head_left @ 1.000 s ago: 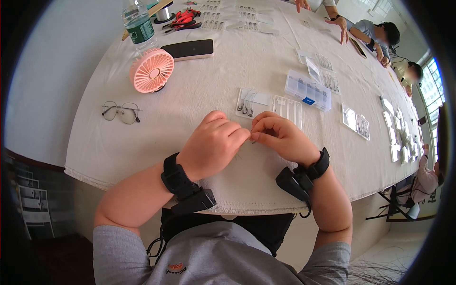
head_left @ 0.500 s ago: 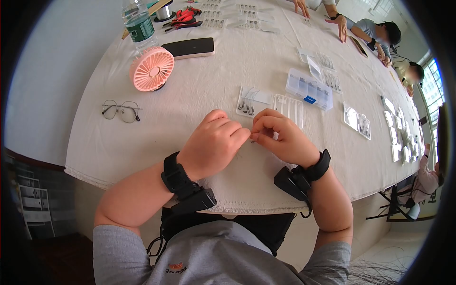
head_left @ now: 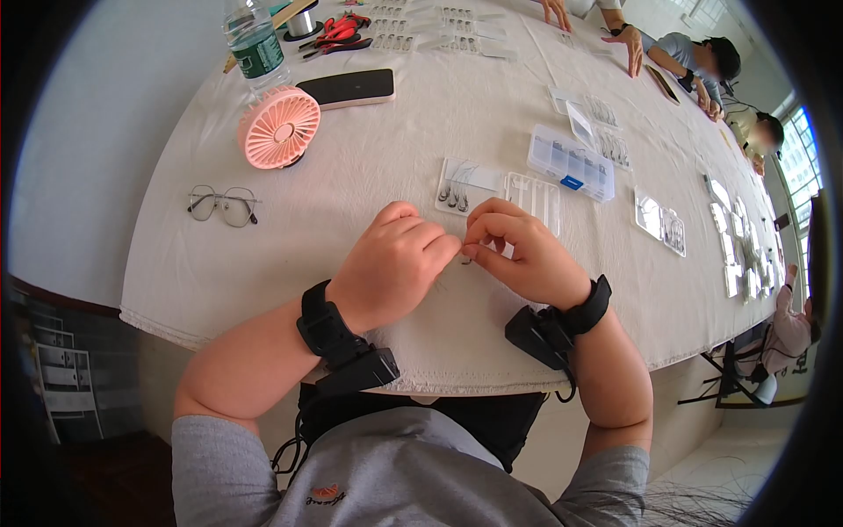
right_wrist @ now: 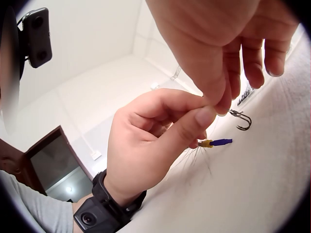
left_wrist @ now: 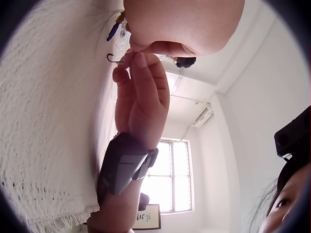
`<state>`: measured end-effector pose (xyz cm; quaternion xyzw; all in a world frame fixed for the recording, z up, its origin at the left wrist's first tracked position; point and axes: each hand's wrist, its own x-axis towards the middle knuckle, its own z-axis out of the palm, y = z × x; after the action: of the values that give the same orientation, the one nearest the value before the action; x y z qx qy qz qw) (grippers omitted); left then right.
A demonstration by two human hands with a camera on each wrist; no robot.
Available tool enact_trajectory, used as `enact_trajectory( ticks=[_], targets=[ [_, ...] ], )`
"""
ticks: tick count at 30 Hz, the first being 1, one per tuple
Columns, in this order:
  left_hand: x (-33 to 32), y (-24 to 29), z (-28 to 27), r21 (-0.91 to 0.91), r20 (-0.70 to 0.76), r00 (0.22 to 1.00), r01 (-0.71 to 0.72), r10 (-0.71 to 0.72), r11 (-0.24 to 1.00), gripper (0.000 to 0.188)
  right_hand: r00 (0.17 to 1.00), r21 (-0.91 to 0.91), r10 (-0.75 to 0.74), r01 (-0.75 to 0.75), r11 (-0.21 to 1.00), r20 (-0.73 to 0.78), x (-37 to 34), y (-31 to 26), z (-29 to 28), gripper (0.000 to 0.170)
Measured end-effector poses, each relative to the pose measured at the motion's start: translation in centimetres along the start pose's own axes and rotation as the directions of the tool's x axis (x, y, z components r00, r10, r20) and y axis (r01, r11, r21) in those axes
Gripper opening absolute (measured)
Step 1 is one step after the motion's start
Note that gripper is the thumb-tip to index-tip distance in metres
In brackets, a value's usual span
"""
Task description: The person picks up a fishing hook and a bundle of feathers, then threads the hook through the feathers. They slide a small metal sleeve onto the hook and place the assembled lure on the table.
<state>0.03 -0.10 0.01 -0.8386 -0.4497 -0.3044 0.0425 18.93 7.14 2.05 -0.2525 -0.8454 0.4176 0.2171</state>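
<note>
Both hands meet fingertip to fingertip above the white cloth. The right hand (head_left: 531,256) pinches a dark fish hook (right_wrist: 245,121) by its shank end, the bend hanging free past the fingertips. The left hand (head_left: 395,263), fingers curled, pinches at the same spot from the other side. A small blue and yellow tool (right_wrist: 216,142) with fine threads around it sticks out from under the left hand's curled fingers. The exact point where the fingers meet is hidden.
Beyond the hands lie a clear tray with hooks (head_left: 454,187), an open clear case (head_left: 544,207) and a compartment box (head_left: 571,164). Glasses (head_left: 224,208), a pink fan (head_left: 280,128), a phone (head_left: 349,89) and a bottle (head_left: 256,53) stand leftward. Other people sit at the far right.
Both hands have stayed nearly in place. A little more of the hook shows below the right fingertips in the head view.
</note>
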Motion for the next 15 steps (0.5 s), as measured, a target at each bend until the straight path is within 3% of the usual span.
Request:
enact_trajectory(
  ticks=[8, 15],
  targets=[
    [0.2, 0.0, 0.0, -0.059, -0.038, 0.999, 0.033, -0.035, 0.998, 0.016, 0.994, -0.025, -0.095, 0.094, 0.995, -0.060, 0.1, 1.0, 0.6, 0.004],
    [0.1, 0.1, -0.5, -0.254, 0.033, 0.974, 0.226, -0.226, 0.940, 0.017, 0.992, -0.043, -0.093, 0.090, 0.995, -0.080, 0.1, 0.7, 0.5, 0.004]
  ],
)
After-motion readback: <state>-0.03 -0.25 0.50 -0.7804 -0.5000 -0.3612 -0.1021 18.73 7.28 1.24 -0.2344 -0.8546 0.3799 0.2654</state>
